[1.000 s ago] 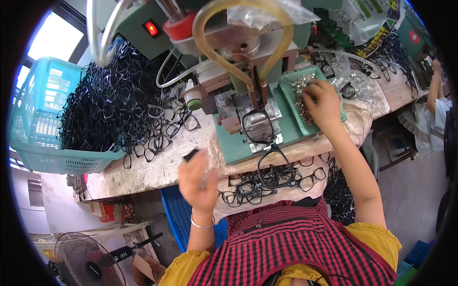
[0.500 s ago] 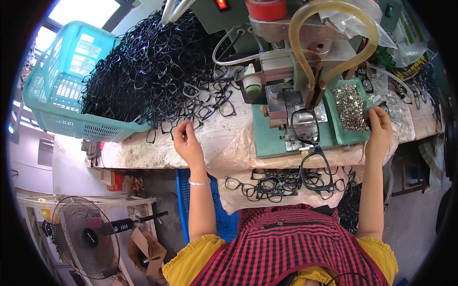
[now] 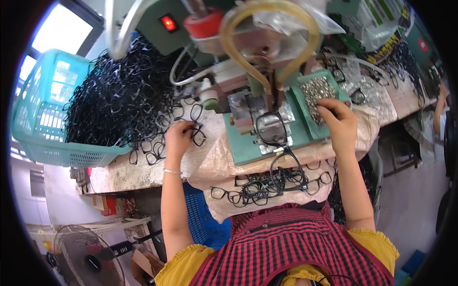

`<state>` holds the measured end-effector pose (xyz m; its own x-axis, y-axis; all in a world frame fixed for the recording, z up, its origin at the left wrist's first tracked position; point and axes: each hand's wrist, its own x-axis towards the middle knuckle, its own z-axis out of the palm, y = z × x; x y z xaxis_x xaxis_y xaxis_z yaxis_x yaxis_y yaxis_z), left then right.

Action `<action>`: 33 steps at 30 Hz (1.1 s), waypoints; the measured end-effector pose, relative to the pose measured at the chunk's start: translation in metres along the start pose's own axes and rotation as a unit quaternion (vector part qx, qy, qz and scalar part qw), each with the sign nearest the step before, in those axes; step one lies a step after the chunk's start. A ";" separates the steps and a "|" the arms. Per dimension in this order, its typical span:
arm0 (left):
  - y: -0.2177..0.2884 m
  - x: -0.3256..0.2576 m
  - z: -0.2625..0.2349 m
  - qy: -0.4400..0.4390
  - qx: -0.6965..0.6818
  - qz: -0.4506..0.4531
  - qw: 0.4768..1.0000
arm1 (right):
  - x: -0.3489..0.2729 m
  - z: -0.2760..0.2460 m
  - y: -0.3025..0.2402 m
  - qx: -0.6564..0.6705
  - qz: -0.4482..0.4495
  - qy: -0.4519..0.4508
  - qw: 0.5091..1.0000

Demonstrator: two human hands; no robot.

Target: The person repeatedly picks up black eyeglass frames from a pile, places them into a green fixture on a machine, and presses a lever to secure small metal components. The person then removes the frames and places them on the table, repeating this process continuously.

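My left hand (image 3: pixel 178 139) is closed on a black eyeglass frame (image 3: pixel 197 127) at the front of the large heap on the bench. Its fingertips are partly hidden. My right hand (image 3: pixel 339 125) hovers at the near right side of a green tray (image 3: pixel 304 125) full of small shiny metal parts (image 3: pixel 317 93). The fingers are curled and pinched; whatever they hold is too small to make out. Between my hands, another black eyeglass frame (image 3: pixel 304 180) stands in the bench machine (image 3: pixel 274 86), one rim under the head and the other hanging toward me. Neither hand touches it.
A turquoise basket (image 3: pixel 90 156) lies tipped at left, spilling a big heap of black frames (image 3: pixel 121 95). More frames (image 3: pixel 257 189) rest on the cloth (image 3: pixel 217 209) before my apron. A fan (image 3: pixel 88 255) stands lower left. Another person's arm (image 3: pixel 440 112) shows far right.
My left hand has reached to the heap's front and taken hold of an eyeglass frame. The right hand has moved from the tray's edge in over the metal parts. The whole view has shifted.
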<state>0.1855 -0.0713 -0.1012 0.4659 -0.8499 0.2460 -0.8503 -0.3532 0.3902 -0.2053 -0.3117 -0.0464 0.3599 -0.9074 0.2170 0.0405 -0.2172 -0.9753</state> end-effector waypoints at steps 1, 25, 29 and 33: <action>-0.002 -0.007 0.003 0.064 -0.053 -0.013 0.996 | -0.001 0.008 -0.014 -0.018 -0.043 -0.027 0.999; 0.242 -0.007 -0.057 0.149 -0.218 0.374 0.889 | 0.016 0.031 -0.040 -0.178 -0.186 -0.075 0.963; 0.251 -0.005 -0.034 0.137 -0.129 0.398 0.898 | 0.039 -0.017 0.037 -0.464 -0.209 0.039 0.860; 0.249 -0.006 -0.033 0.122 -0.132 0.388 0.904 | 0.035 -0.014 0.044 -0.402 -0.227 0.037 0.886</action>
<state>-0.0206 -0.1409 0.0240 -0.1789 -0.6789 0.7121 -0.8706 0.4464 0.2069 -0.2043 -0.3578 -0.0811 0.4132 -0.6755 0.6108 -0.5231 -0.7250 -0.4479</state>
